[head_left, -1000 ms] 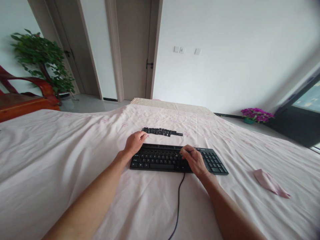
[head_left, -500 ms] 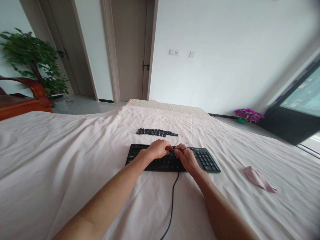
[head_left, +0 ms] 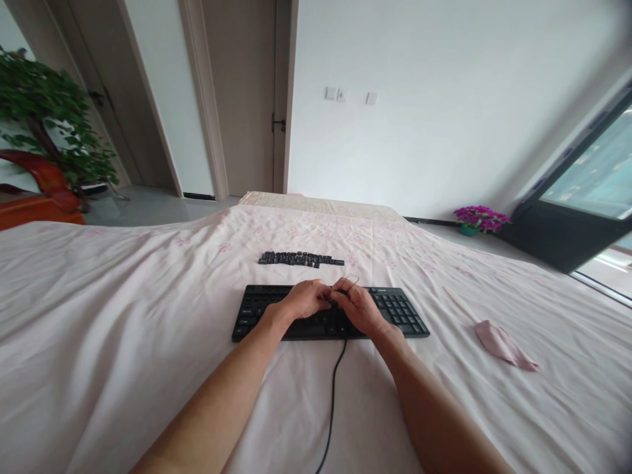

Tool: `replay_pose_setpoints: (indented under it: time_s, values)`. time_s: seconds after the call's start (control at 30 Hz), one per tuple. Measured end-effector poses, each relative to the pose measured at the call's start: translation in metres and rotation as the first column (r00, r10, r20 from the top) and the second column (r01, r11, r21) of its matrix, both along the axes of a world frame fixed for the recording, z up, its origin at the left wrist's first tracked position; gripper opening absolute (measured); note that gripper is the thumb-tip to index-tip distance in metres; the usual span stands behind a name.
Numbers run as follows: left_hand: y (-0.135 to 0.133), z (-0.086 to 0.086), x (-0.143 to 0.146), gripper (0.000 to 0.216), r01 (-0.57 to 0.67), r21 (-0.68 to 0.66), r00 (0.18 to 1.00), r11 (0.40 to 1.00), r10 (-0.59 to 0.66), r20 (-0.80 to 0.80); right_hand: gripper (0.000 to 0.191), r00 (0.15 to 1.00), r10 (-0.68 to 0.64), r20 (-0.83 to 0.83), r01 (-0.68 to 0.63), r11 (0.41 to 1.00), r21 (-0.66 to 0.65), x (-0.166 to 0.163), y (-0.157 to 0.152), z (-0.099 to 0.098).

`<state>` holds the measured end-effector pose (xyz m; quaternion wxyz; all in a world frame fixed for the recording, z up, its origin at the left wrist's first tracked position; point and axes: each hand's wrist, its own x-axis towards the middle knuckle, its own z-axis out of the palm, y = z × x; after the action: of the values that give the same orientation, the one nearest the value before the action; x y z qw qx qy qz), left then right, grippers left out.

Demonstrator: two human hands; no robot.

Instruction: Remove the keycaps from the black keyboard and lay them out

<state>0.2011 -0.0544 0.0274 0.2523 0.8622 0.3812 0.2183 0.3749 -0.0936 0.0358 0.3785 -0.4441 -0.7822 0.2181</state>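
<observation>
A black keyboard lies on a pale pink bed sheet, its cable running toward me. Both hands meet over the keyboard's middle. My left hand rests on the keys with its fingers curled and pinched toward the right hand. My right hand is closed on a thin wire loop tool that sticks up above its fingers. Beyond the keyboard a row of several loose black keycaps lies on the sheet.
A crumpled pink cloth lies on the sheet to the right. Past the bed stand doors, a green plant, a red wooden chair at left, purple flowers and a dark window frame at right.
My left hand has come from the keycap row to the keyboard's middle, meeting the right hand. The view has shifted slightly to the right.
</observation>
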Motion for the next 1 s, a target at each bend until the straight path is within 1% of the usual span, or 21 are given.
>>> replay_pose_setpoints:
  time_s: [0.1, 0.17, 0.27, 0.37, 0.53, 0.67, 0.73, 0.8, 0.93, 1.0]
  values:
    - [0.001, -0.002, 0.001, 0.01, -0.023, 0.015, 1.0, 1.0, 0.023, 0.013, 0.015, 0.999, 0.037, 0.033, -0.038, 0.998, 0.056, 0.0, 0.002, 0.002]
    - [0.001, -0.004, 0.001, 0.012, -0.037, 0.015, 0.999, 0.999, 0.037, 0.029, 0.014, 0.999, 0.046, 0.022, -0.047, 0.997, 0.057, 0.0, 0.004, 0.002]
    - [0.0, -0.005, 0.002, 0.015, -0.036, 0.008, 0.998, 0.999, 0.036, 0.046, 0.014, 1.0, 0.03, -0.011, -0.029, 0.999, 0.035, 0.0, 0.005, 0.001]
    - [-0.001, -0.007, 0.004, 0.015, -0.041, 0.041, 0.998, 0.998, 0.038, 0.051, 0.015, 1.0, 0.016, -0.018, -0.015, 0.999, 0.033, 0.0, 0.004, -0.001]
    - [-0.005, -0.007, 0.007, 0.018, -0.061, 0.124, 0.997, 0.99, 0.056, 0.048, 0.014, 0.997, 0.008, -0.072, -0.001, 0.995, 0.097, -0.002, -0.001, -0.002]
    - [-0.01, -0.003, 0.008, 0.022, -0.025, 0.139, 0.995, 0.99, 0.012, 0.095, 0.015, 0.994, -0.03, -0.104, 0.044, 0.991, 0.13, -0.001, -0.007, -0.001]
    - [-0.012, -0.001, 0.009, 0.02, 0.006, 0.13, 0.989, 0.991, -0.024, 0.143, 0.015, 0.988, -0.085, -0.13, 0.102, 0.986, 0.134, -0.001, -0.009, 0.0]
    - [-0.012, 0.001, 0.01, 0.018, 0.022, 0.115, 0.982, 0.993, -0.043, 0.184, 0.016, 0.983, -0.111, -0.146, 0.132, 0.981, 0.141, 0.0, -0.009, 0.0]
    - [-0.009, -0.002, 0.011, 0.009, -0.004, 0.05, 0.969, 0.999, -0.009, 0.246, 0.017, 0.99, -0.065, -0.126, 0.087, 0.979, 0.182, 0.0, -0.008, 0.0]
    - [-0.006, -0.005, 0.011, 0.019, -0.003, -0.039, 0.952, 0.999, 0.014, 0.306, 0.017, 0.989, -0.094, -0.113, 0.117, 0.97, 0.214, 0.0, -0.009, 0.002]
